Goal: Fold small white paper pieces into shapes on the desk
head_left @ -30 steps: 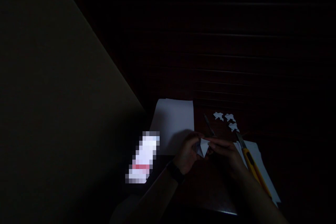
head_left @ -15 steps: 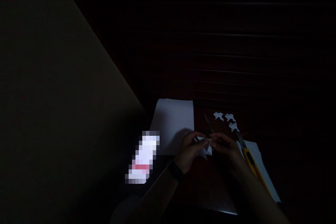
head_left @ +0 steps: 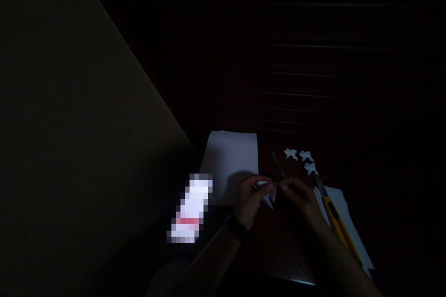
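The scene is very dark. My left hand (head_left: pixel 249 202) and my right hand (head_left: pixel 301 197) meet over a dark table, and both pinch a small folded white paper piece (head_left: pixel 269 193) between their fingertips. The left wrist carries a dark band (head_left: pixel 237 227). Just behind the hands lies a thin dark pen (head_left: pixel 278 164).
A white sheet (head_left: pixel 232 160) lies behind my left hand. Three small folded paper shapes (head_left: pixel 301 158) sit at the back right. A yellow utility knife (head_left: pixel 332 216) rests on another white sheet (head_left: pixel 348 227) to the right. A lit, blurred screen (head_left: pixel 191 209) glows at the left.
Both hands have shifted slightly away from me, and the folded paper has turned between the fingers so less of it shows now.
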A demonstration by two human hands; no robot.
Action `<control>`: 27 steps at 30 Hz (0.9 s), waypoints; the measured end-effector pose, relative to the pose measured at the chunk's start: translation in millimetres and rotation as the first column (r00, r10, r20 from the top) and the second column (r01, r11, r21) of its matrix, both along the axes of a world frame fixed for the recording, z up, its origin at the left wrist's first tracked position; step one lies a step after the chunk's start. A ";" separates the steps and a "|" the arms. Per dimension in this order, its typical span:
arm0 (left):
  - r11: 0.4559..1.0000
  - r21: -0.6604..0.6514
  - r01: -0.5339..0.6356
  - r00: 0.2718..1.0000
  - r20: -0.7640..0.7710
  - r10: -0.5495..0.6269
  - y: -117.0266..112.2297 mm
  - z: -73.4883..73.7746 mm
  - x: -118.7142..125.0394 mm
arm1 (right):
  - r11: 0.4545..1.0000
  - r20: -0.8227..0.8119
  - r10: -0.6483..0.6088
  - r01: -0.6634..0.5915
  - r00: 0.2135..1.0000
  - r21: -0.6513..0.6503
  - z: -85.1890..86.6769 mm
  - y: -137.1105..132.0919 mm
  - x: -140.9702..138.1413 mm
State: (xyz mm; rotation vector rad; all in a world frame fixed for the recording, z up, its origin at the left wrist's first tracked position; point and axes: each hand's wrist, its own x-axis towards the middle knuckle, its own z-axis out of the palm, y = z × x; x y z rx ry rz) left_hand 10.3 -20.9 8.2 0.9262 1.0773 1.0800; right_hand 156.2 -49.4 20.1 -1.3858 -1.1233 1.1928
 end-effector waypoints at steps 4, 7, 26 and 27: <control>0.997 0.059 -0.058 0.996 -0.065 0.061 -0.3 2.3 2.6 | 0.997 0.198 -0.002 -0.014 0.980 0.078 1.3 0.5 -3.2; 0.997 0.054 -0.048 0.997 -0.057 0.051 -0.7 3.8 3.5 | 0.996 0.246 -0.028 0.006 0.969 0.092 -2.1 0.8 -4.6; 0.966 0.097 0.240 0.969 -0.084 -0.232 -0.5 -5.0 1.7 | 0.981 0.254 -0.194 0.181 0.948 0.076 -6.9 3.2 0.1; 0.964 0.101 0.245 0.967 -0.095 -0.236 -0.6 -4.4 1.3 | 0.980 0.239 -0.199 0.191 0.950 0.056 -7.2 3.1 0.4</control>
